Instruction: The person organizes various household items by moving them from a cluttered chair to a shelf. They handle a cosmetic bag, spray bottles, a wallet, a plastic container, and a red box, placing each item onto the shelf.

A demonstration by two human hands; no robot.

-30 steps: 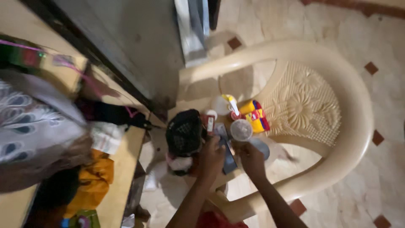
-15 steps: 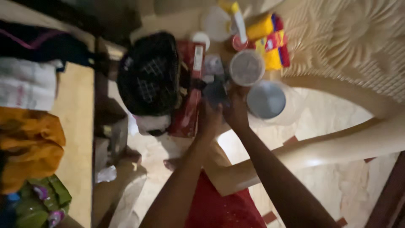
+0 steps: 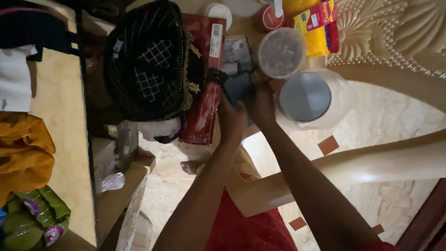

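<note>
Both my hands meet over the seat of a cream plastic chair (image 3: 395, 158). My left hand (image 3: 231, 122) and my right hand (image 3: 261, 106) together grip a small dark flat object (image 3: 237, 87), perhaps a phone or pouch. Just beyond it stands a round tub with a clear lid (image 3: 281, 52). To the right sits a clear jar with a grey lid (image 3: 305, 97). A black embroidered bag (image 3: 148, 60) lies left of my hands, over a red packet (image 3: 204, 102).
A yellow and red packet (image 3: 316, 23) and small white-lidded pots (image 3: 218, 9) lie at the chair's back. A wooden shelf (image 3: 65, 139) on the left carries orange cloth (image 3: 23, 153), white cloth and green wrapped items (image 3: 32, 218). My red garment and a foot show below.
The view has closed in on the chair seat. My hands came together on the dark flat object and now hold it nearer the grey-lidded jar.
</note>
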